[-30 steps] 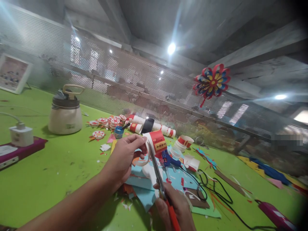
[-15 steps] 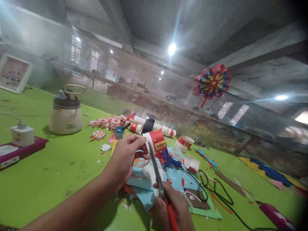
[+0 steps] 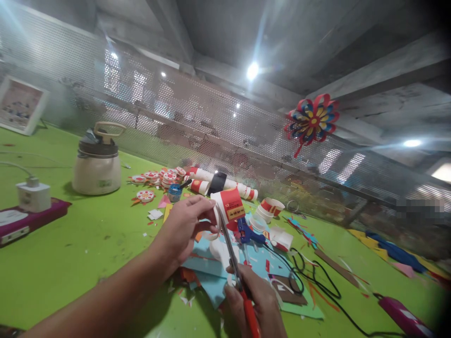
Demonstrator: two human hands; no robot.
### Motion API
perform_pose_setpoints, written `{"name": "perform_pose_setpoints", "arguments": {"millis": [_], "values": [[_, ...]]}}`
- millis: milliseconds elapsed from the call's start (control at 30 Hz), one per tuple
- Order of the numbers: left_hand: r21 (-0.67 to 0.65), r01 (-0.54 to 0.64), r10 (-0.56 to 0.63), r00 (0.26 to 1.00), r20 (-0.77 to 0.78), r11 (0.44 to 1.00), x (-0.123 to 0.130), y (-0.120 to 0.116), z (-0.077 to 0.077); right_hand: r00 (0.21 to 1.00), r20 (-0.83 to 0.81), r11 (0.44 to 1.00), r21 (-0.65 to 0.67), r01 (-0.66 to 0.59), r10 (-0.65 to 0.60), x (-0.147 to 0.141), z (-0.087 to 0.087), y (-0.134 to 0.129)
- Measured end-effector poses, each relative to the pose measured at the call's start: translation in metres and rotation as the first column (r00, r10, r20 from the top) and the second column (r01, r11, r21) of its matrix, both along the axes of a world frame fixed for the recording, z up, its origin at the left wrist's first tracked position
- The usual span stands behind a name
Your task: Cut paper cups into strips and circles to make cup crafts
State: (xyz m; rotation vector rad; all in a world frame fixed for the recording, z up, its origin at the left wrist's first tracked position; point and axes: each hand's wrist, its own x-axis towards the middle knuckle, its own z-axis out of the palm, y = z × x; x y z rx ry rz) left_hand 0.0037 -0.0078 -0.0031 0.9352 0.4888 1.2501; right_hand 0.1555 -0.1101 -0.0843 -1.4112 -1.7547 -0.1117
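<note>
Between thumb and fingers, my left hand (image 3: 188, 225) pinches the rim end of a red and white paper cup (image 3: 230, 205). My right hand (image 3: 255, 298) is closed round the red handles of a pair of scissors (image 3: 229, 244). The blades point up and away, their tips against the cup's white edge beside my left fingers. A narrow white strip curls below that edge. Just behind the cup lies a blue glue gun (image 3: 248, 233) on light blue paper (image 3: 207, 263).
Stacked paper cups (image 3: 269, 209) stand right of the glue gun, whose black cable (image 3: 319, 281) loops rightward. Decorated discs (image 3: 145, 196), a blue jar (image 3: 174, 192) and a beige pot (image 3: 97, 166) sit farther left. Purple power strips (image 3: 33, 220) lie at both sides of the green table (image 3: 88, 281).
The cup has turned slightly in my left hand. The scissors remain at its edge, with both hands almost in the same place.
</note>
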Motion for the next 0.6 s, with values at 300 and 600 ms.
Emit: {"name": "perform_pose_setpoints", "arguments": {"millis": [300,600], "values": [[-0.252,0.119,-0.095,0.99,0.104,0.96,-0.003,0.013,-0.003,0.998,-0.016,0.998,0.017,-0.063,0.063,0.006,0.004,-0.006],[-0.252,0.089,-0.053,0.988,0.145,0.964,0.003,0.006,-0.003,0.999,0.011,0.997,0.05,-0.052,0.052,0.009,-0.001,-0.007]]}}
